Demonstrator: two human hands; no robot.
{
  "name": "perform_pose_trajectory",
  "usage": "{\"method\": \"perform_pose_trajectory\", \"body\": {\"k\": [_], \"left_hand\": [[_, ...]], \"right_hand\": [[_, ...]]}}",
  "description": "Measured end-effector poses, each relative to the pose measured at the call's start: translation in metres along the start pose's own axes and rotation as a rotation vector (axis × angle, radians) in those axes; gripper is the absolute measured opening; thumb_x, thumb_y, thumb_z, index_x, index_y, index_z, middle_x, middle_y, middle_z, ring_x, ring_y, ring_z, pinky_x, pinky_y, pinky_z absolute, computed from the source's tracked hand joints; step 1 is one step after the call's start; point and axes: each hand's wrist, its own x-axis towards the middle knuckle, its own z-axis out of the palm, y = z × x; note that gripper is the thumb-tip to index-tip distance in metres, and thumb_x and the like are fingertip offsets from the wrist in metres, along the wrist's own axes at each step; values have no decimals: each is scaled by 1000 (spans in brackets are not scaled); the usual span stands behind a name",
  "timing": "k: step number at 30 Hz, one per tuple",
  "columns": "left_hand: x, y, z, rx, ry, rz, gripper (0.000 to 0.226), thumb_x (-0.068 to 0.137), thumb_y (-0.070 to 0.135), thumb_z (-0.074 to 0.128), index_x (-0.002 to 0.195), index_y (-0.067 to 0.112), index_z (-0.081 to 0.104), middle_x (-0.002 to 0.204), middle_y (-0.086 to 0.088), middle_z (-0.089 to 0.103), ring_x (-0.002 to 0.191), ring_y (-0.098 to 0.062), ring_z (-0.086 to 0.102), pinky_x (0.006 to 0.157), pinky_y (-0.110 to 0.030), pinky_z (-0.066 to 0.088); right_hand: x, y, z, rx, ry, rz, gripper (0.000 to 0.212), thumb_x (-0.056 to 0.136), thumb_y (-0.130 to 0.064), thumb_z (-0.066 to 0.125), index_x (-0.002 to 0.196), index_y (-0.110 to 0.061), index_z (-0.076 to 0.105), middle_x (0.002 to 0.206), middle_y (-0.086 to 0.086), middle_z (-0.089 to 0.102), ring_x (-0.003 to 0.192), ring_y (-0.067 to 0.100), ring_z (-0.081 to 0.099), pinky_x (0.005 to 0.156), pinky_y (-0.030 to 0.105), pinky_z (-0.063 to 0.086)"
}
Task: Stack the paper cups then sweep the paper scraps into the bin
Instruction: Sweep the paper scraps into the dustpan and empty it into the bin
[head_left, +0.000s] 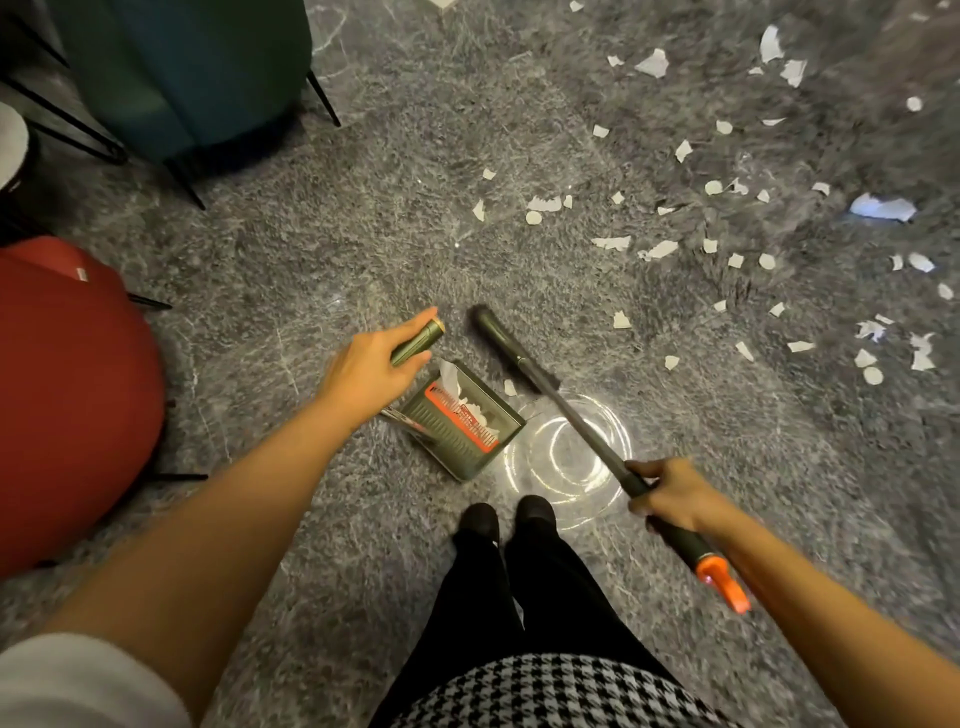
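Observation:
My left hand (371, 371) grips the top of a green dustpan handle (418, 343). The green dustpan (457, 439) with an orange comb strip sits on the grey marble floor in front of my feet, with a few white scraps inside it. My right hand (670, 496) holds a dark broom handle (563, 410) with an orange end; its brush head (488, 325) is blurred, just right of the dustpan. Several white paper scraps (660, 249) lie scattered on the floor to the upper right. No paper cups are in view.
A red chair (67, 384) stands close at the left and a teal chair (182, 73) with black legs at the upper left. My black shoes (506, 519) are right behind the dustpan. A bright lamp reflection (566, 457) shines on the floor.

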Motion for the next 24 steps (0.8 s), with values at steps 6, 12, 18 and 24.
{"method": "perform_pose_trajectory", "body": {"k": [6, 12, 18, 24], "left_hand": [[11, 14, 6, 84, -32, 48, 53, 93, 36, 56, 139, 49, 35, 101, -6, 69, 77, -24, 62, 67, -35, 51], [9, 10, 4, 125, -25, 39, 52, 93, 38, 56, 139, 49, 35, 85, 2, 61, 66, -19, 56, 54, -27, 37], [7, 5, 2, 118, -10, 31, 53, 92, 37, 57, 138, 52, 34, 80, 1, 60, 61, -19, 55, 49, -27, 37], [11, -8, -4, 22, 85, -36, 53, 91, 34, 59, 137, 48, 39, 94, -7, 69, 69, -24, 61, 60, -34, 49]], "right_hand": [[-17, 10, 21, -18, -124, -11, 69, 72, 8, 61, 136, -15, 49, 61, 11, 55, 31, 10, 48, 37, 19, 39], [-45, 15, 5, 106, -153, -27, 68, 72, 15, 57, 133, -14, 51, 50, 9, 54, 33, 15, 47, 38, 20, 39], [-61, 25, -8, 198, -123, -22, 66, 74, 19, 55, 131, -14, 52, 43, 7, 54, 31, 17, 47, 35, 20, 39], [-54, 4, -24, 145, -35, -49, 66, 73, 16, 57, 131, -15, 53, 42, 5, 56, 32, 15, 49, 36, 19, 39]]}}
